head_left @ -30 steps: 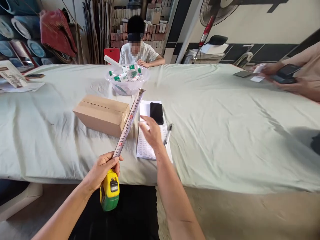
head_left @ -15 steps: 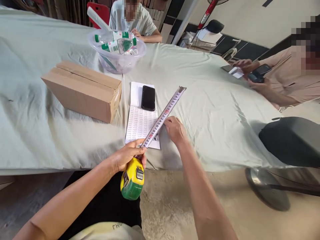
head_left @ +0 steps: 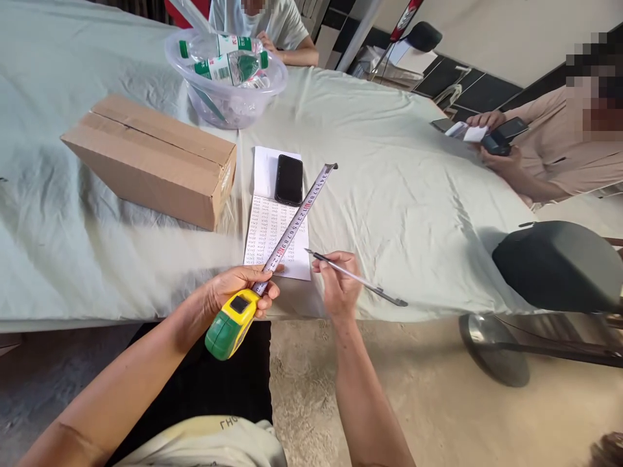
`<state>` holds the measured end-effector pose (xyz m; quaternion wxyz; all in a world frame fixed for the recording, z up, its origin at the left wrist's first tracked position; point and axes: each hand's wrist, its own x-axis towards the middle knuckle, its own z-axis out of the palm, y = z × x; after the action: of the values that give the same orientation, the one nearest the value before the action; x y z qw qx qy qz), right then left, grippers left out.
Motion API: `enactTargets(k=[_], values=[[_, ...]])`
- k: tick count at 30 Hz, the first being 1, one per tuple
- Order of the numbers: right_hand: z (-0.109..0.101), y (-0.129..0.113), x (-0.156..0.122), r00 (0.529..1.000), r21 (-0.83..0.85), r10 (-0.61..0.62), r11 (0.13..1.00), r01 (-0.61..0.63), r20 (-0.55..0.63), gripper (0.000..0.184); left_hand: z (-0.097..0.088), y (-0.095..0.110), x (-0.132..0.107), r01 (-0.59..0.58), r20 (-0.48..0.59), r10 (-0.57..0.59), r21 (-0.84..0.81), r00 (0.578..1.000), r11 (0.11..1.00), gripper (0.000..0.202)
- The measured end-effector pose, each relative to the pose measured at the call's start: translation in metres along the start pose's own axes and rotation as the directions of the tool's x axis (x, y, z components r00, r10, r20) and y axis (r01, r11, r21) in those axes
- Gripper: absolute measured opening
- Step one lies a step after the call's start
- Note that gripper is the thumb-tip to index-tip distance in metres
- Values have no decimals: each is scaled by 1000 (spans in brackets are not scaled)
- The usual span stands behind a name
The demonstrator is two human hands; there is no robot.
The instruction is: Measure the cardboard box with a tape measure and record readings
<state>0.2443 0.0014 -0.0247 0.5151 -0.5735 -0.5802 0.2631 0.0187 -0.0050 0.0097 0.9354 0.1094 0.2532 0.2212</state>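
Note:
My left hand (head_left: 246, 285) is closed around the blade of a yellow and green tape measure (head_left: 232, 325), just above its case. The blade stretches up and to the right across a sheet of paper with handwritten columns (head_left: 263, 224). A pen (head_left: 360, 280) is gripped in my right hand (head_left: 341, 282), its tip pointing left at the paper's right edge. On the upper part of the paper lies a black phone (head_left: 289, 179).
A closed cardboard box (head_left: 150, 162) stands left of the paper. Behind it is a clear basin (head_left: 233, 104) of plastic bottles. One person (head_left: 272, 29) sits across the cloth-covered table (head_left: 379, 168); another (head_left: 545, 143) at right holds a dark device. A black stool (head_left: 559, 263) stands at right.
My right hand has come away from the tape blade and now holds a pen. The tape measure has swung left, its case tilting down to the left.

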Motion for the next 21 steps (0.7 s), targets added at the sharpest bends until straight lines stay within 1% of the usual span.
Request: enactTargets(k=[2,5,8,11,16,21], values=[[10,-6,-10,999,73,45,996,-47,26,14,0,-1,0,-9,3,8,10,1000,1000,27],[16,-8,-17,996,86,66,994,-71,57,13,-3,-1,1,-4,32,4,28,999,1000,24],[16,-6,-17,993,-18,23,1000,-21,115,12,-6,-1,2,-7,69,4,45,998,999,21],[14,-6,-16,986,-114,-16,993,36,165,11,-7,-1,2,-19,75,16,47,997,999,22],[16,-8,-14,991,-208,-43,976,68,125,6,-7,-2,1,-17,56,15,34,998,999,22],[18,-8,-12,989,-221,-82,969,107,120,8,-6,-1,2,-7,68,5,33,998,999,18]])
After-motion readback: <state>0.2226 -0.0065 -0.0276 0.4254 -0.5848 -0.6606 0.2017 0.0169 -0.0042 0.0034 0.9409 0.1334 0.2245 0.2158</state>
